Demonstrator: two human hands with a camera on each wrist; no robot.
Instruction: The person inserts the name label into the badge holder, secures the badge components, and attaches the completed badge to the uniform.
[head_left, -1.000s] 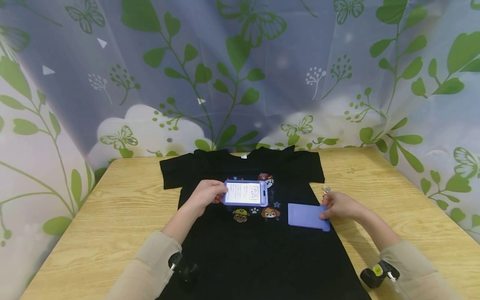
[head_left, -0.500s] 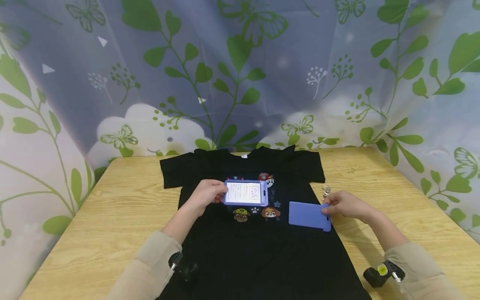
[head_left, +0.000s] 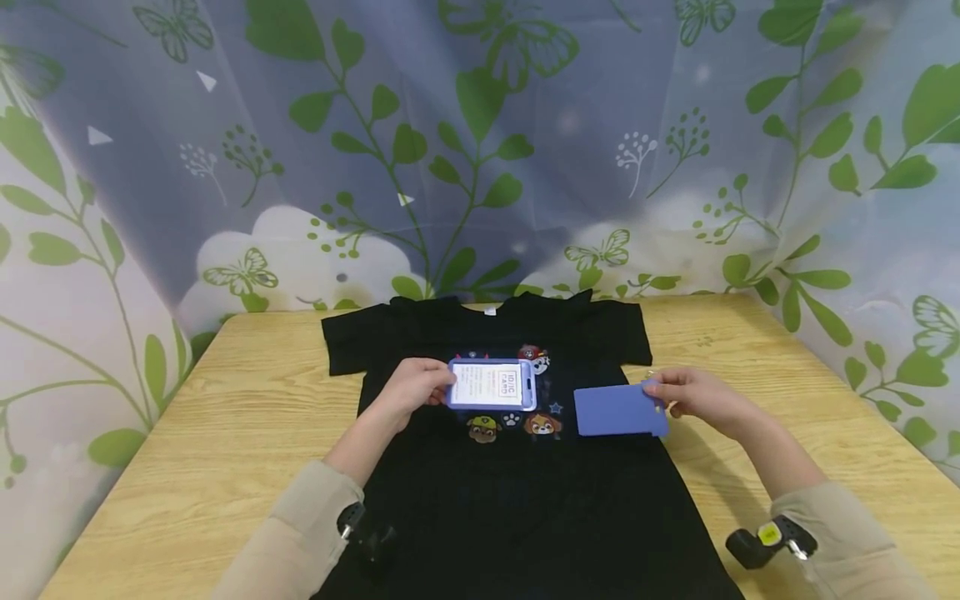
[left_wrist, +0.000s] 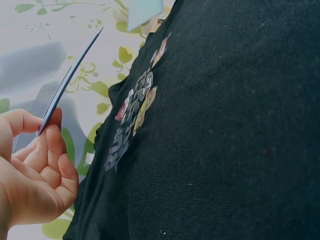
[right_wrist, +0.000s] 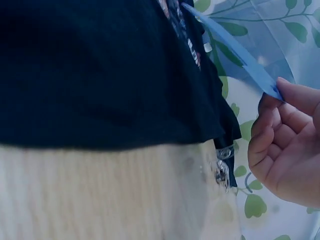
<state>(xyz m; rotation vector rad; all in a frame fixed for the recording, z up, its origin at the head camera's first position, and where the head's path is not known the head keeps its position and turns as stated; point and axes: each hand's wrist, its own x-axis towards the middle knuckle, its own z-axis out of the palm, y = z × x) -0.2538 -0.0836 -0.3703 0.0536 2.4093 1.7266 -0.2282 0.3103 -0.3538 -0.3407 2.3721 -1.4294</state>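
Left hand (head_left: 410, 390) is pinching the card holder (head_left: 486, 385) by one end, right hand (head_left: 695, 398) the blue panel (head_left: 615, 410) near a corner; edge-only grips are kinda risking a twist-and-drop.

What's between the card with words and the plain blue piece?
Black shirt with a small printed star shows between the card and the blue piece in the head view.

Black T-shirt (head_left: 517, 517) on wood-grain table (head_left: 217, 425), patterned cloth backdrop (head_left: 585, 83).
Shirt spread out, collar end toward backdrop, white neck label (head_left: 490, 311), cartoon dog faces (head_left: 542, 425) on front; backdrop behind table and at both sides, green leaves, butterflies, white clouds.
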